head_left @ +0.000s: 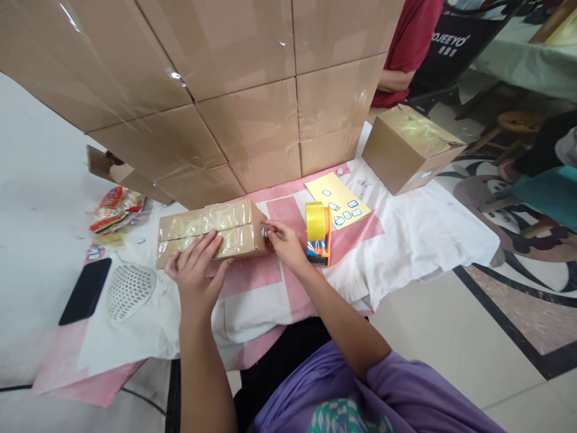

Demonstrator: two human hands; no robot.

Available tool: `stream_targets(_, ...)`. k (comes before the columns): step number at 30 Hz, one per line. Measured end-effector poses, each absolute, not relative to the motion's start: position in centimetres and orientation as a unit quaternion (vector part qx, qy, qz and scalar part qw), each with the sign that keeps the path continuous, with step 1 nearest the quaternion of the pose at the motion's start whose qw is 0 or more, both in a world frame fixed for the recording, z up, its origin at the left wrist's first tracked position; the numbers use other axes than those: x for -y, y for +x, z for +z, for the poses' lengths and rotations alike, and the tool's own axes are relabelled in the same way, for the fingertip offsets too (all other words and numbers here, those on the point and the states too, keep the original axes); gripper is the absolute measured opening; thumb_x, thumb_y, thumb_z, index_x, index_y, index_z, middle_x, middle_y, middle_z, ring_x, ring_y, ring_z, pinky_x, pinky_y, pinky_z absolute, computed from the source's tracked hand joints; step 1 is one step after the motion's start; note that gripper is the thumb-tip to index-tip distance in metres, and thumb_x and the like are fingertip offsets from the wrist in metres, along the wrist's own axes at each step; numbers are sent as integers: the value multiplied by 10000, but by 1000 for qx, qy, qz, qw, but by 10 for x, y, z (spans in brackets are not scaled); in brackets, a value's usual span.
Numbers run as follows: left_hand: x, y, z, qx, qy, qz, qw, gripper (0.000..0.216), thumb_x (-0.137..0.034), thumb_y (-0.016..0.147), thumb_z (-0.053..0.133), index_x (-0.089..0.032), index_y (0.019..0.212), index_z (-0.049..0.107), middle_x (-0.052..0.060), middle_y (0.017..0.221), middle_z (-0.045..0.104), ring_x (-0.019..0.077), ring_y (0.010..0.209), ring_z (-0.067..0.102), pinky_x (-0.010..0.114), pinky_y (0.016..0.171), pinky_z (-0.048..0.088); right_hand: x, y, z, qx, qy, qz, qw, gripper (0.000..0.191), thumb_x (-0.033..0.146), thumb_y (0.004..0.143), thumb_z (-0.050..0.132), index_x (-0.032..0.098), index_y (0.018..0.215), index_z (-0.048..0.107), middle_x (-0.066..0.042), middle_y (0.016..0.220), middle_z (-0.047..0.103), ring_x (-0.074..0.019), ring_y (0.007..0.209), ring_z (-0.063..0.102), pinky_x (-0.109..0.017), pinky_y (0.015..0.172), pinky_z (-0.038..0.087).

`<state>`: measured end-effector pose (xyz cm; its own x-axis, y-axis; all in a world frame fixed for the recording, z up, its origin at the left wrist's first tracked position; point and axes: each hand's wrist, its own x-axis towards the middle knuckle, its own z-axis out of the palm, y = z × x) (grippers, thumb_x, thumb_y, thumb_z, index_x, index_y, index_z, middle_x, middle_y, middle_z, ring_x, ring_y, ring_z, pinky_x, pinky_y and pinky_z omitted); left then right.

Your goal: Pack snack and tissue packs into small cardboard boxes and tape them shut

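Currently, the left hand (197, 258) lies spread on a taped brown cardboard box (241, 237), contents hidden, atop pink-and-white cloth (293, 291); the right hand (283, 242), fingers bent, touches its white label (263, 231), grip unclear.

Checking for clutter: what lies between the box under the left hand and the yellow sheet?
In the head view, the tape dispenser by the sheet and the right hand at the box's end, with cloth showing between them.

I'm watching through a head cam above the purple shirt (351, 385), aimed forward and down, pretty close to the left hand (197, 264) and right hand (285, 243), facing the stacked boxes (252, 102).
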<state>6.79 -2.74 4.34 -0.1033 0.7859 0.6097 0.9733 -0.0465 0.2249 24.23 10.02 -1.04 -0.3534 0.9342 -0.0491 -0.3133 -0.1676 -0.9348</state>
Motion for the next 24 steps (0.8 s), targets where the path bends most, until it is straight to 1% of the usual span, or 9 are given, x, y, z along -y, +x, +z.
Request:
stream_targets(5, 30, 67, 45, 680, -656, -297, 136, 487, -373, 996, 642, -382, 1477, 571, 57, 1516, 624, 328, 1435, 549, 596, 1189, 240, -106, 248, -6, 466, -337, 691, 439, 111, 283, 780, 664, 236, 878, 640, 19, 809, 660, -143, 738, 636, -257, 663, 521)
stream_targets(9, 29, 69, 47, 682, -656, -292, 141, 486, -370, 1003, 636, -399, 1483, 561, 52, 1502, 635, 317, 1434, 553, 607, 1184, 261, -112, 242, 0, 495, -364, 663, 428, 46, 247, 825, 616, 241, 806, 575, 35, 753, 633, -150, 734, 634, -271, 700, 517)
stream_targets(12, 28, 71, 48, 682, -655, -293, 144, 498, -366, 1002, 639, -409, 1490, 553, 44, 1502, 635, 318, 1435, 554, 617, 1185, 268, -104, 244, 18, 591, -409, 568, 401, 113, 183, 883, 555, 255, 797, 548, 7, 770, 638, -196, 770, 638, -319, 746, 498)
stream_targets(15, 26, 72, 49, 684, -651, -296, 143, 501, -363, 1003, 639, -403, 1494, 549, 47, 1500, 636, 328, 1432, 554, 626, 1180, 273, -96, 270, 54, 690, -427, 440, 385, 149, 132, 911, 527, 258, 853, 578, -50, 887, 669, -243, 854, 644, -364, 810, 470)
stream_targets(17, 25, 72, 48, 686, -649, -299, 138, 513, -370, 1005, 635, -413, 1506, 536, 39, 1501, 635, 330, 1432, 554, 629, 1185, 266, -109, 302, 82, 721, -432, 377, 389, 159, 143, 951, 493, 240, 902, 608, -69, 935, 680, -250, 882, 654, -372, 832, 468)
stream_targets(19, 24, 70, 48, 688, -647, -299, 136, 529, -383, 1007, 630, -438, 1520, 518, 22, 1513, 624, 330, 1434, 551, 632, 1194, 251, -146, 337, 104, 734, -470, 310, 380, 187, 159, 983, 462, 205, 913, 630, -71, 896, 681, -245, 867, 662, -378, 836, 479)
stream_targets(21, 23, 69, 47, 690, -646, -296, 136, 538, -392, 1006, 629, -456, 1526, 508, 10, 1529, 610, 331, 1438, 547, 634, 1195, 245, -202, 366, 112, 753, -526, 210, 334, 145, 127, 939, 533, 158, 883, 663, -88, 853, 673, -260, 909, 671, -394, 865, 496)
stream_targets(22, 23, 69, 46, 690, -646, -296, 139, 537, -393, 1006, 630, -458, 1525, 509, 8, 1531, 608, 332, 1437, 548, 635, 1191, 247, -231, 376, 110, 761, -553, 185, 285, 125, 121, 923, 569, 137, 869, 680, -102, 848, 678, -268, 926, 678, -400, 868, 511)
stream_targets(24, 22, 68, 46, 688, -648, -295, 144, 534, -386, 1004, 632, -449, 1521, 514, 13, 1524, 613, 332, 1432, 553, 632, 1181, 259, -283, 384, 97, 758, -607, 193, 138, 88, 147, 907, 637, 120, 877, 716, -108, 785, 692, -266, 862, 696, -394, 809, 554)
